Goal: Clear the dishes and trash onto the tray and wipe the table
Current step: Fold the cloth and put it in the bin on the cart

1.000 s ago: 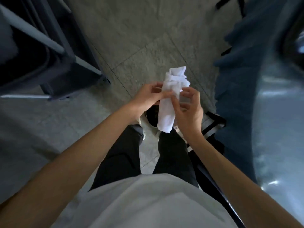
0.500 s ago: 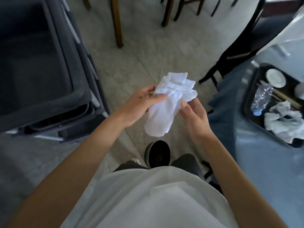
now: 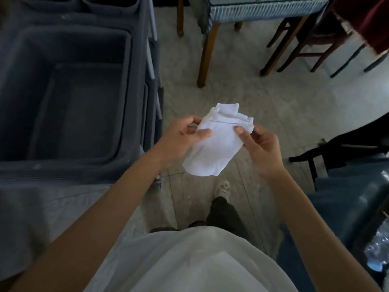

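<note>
now white cloth (image 3: 214, 144) pinched between left hand (image 3: 181, 138), right hand (image 3: 262, 148); hangs below both grips.

Dining room, bussing cart (image 3: 69, 98), wooden chairs (image 3: 305, 45)

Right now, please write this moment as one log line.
stage: preparing wipe | left hand: pinches white cloth | right hand: pinches cloth | cloth: folded, mid-air above floor | beside: grey bin cart
</note>
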A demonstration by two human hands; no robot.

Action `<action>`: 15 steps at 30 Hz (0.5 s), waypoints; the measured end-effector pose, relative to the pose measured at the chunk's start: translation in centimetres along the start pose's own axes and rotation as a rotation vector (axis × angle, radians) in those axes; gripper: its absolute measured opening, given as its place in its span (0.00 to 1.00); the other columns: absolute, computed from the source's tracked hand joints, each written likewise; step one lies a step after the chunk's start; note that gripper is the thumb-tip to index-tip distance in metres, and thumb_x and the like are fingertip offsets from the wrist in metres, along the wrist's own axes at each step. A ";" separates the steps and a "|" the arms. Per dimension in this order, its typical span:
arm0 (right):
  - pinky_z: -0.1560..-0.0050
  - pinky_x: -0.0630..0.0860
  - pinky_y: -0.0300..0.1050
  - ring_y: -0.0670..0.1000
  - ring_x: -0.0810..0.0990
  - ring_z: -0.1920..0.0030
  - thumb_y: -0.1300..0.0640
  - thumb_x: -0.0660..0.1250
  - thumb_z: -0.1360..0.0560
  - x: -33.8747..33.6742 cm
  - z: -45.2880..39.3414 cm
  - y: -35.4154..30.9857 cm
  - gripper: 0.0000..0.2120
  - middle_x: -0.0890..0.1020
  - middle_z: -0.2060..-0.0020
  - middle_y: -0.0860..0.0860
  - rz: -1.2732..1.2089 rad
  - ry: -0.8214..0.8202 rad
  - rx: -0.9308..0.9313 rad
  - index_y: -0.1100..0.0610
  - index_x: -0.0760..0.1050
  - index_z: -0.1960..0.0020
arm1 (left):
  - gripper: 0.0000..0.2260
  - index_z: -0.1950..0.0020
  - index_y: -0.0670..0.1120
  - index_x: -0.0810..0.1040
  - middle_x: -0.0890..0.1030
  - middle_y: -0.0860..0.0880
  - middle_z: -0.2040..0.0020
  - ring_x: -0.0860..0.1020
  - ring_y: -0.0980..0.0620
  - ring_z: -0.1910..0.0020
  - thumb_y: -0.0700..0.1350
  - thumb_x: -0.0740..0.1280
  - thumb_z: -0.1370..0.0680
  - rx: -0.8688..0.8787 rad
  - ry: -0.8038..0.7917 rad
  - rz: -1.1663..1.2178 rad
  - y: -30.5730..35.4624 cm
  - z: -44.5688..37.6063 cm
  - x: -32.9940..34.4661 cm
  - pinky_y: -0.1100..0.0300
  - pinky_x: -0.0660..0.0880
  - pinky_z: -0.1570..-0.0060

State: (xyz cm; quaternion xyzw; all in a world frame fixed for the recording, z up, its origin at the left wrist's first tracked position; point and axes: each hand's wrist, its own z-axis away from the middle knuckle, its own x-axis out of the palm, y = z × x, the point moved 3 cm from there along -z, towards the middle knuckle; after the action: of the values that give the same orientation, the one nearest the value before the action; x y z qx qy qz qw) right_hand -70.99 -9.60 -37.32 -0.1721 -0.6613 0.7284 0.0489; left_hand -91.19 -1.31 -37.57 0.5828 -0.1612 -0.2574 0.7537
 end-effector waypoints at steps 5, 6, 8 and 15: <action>0.51 0.81 0.63 0.54 0.81 0.55 0.54 0.70 0.18 -2.8 -11.4 0.2 0.07 0.84 0.53 0.64 0.012 -0.102 -0.039 0.54 0.86 0.47 | 0.13 0.38 0.47 0.78 0.86 0.49 0.45 0.84 0.48 0.44 0.48 0.71 0.21 -0.059 0.099 0.069 1.5 -8.7 0.4 0.40 0.80 0.41; 0.50 0.80 0.67 0.54 0.80 0.55 0.53 0.70 0.18 -3.5 -13.4 -0.1 0.07 0.84 0.53 0.65 0.009 -0.110 -0.034 0.54 0.85 0.47 | 0.13 0.37 0.47 0.78 0.85 0.48 0.44 0.84 0.47 0.43 0.48 0.71 0.21 -0.063 0.116 0.091 2.1 -10.2 0.8 0.39 0.79 0.40; 0.50 0.80 0.69 0.53 0.80 0.55 0.53 0.70 0.18 -4.9 -17.4 -0.6 0.06 0.84 0.54 0.64 -0.017 -0.121 -0.036 0.53 0.85 0.48 | 0.17 0.33 0.47 0.76 0.84 0.48 0.40 0.83 0.47 0.40 0.46 0.72 0.21 -0.052 0.142 0.134 3.5 -13.0 1.6 0.40 0.78 0.38; 0.63 0.75 0.39 0.43 0.78 0.63 0.55 0.68 0.17 -6.3 -29.5 -3.3 0.07 0.82 0.65 0.43 -0.014 -0.259 -0.113 0.55 0.83 0.51 | 0.27 0.27 0.47 0.72 0.84 0.50 0.37 0.82 0.52 0.38 0.37 0.74 0.24 -0.020 0.287 0.115 6.2 -19.9 1.5 0.46 0.79 0.37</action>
State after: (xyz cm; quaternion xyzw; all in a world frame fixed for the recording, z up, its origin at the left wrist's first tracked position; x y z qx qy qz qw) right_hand -56.32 16.85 -34.89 -0.0744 -0.7033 0.7058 -0.0414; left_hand -77.88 14.78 -37.03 0.5958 -0.0823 -0.1293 0.7884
